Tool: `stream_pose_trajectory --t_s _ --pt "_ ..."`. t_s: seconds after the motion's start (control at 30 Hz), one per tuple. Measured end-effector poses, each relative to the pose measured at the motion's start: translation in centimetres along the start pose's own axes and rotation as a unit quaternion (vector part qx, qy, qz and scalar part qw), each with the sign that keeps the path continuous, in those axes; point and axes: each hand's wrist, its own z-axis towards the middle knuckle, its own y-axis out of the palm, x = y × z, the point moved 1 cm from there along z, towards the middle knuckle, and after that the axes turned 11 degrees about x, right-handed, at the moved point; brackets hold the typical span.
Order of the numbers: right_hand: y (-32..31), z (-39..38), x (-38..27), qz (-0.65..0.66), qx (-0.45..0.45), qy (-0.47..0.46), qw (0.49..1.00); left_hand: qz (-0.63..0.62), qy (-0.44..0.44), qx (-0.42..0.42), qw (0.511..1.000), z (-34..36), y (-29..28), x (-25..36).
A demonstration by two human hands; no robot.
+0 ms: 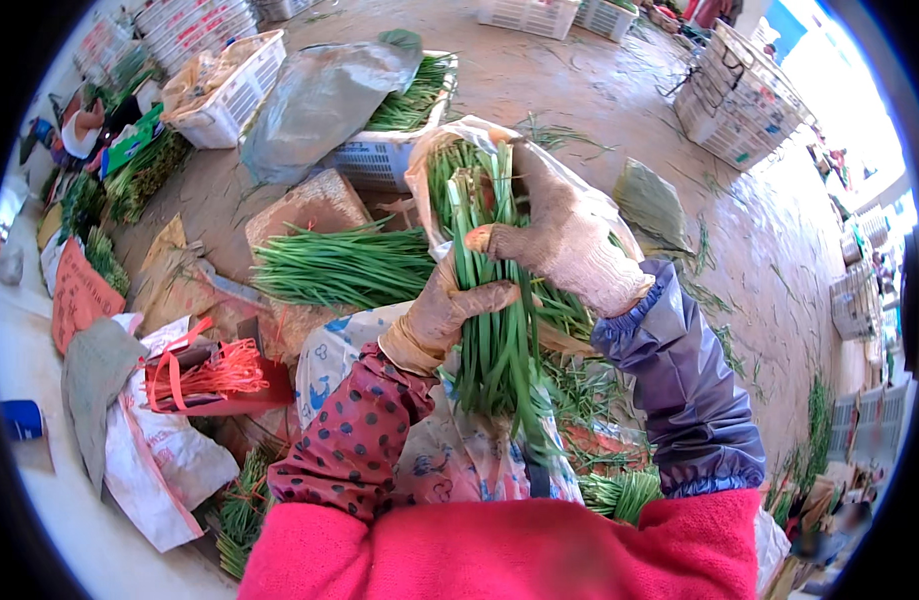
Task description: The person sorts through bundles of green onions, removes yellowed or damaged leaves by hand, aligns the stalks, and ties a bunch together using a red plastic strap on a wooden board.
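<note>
In front of my lap a bunch of garlic chives [491, 335] is held upright, pale stem ends at the top and green leaves hanging down. My left hand [441, 312], in a soiled glove, wraps round the middle of the bunch from the left. Higher up on the right, my gloved right hand [569, 240] curves round the stems, thumb across their front and fingers at the top ends. Behind the bunch, a pale open sack [419, 165] holds more chives. A loose pile of chives [344, 265] lies to the left.
A blue-and-white crate [374, 160] of chives stands ahead, partly under a grey plastic sheet [324, 100]. At left is a red box [269, 395] of red ties. Stacked crates [741, 100] stand far right on the littered floor. Another person [82, 130] sits far left.
</note>
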Motion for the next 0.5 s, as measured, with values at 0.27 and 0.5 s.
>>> stream_pose_trajectory --t_s 0.27,0.5 --pt "4.4 2.2 2.1 0.27 -0.097 -0.111 0.952 -0.146 -0.111 -0.063 0.981 -1.4 -1.5 -0.2" --pt "5.9 1.9 0.9 0.238 -0.076 -0.148 0.957 -0.11 -0.096 -0.03 0.989 -1.8 -3.2 -1.1"
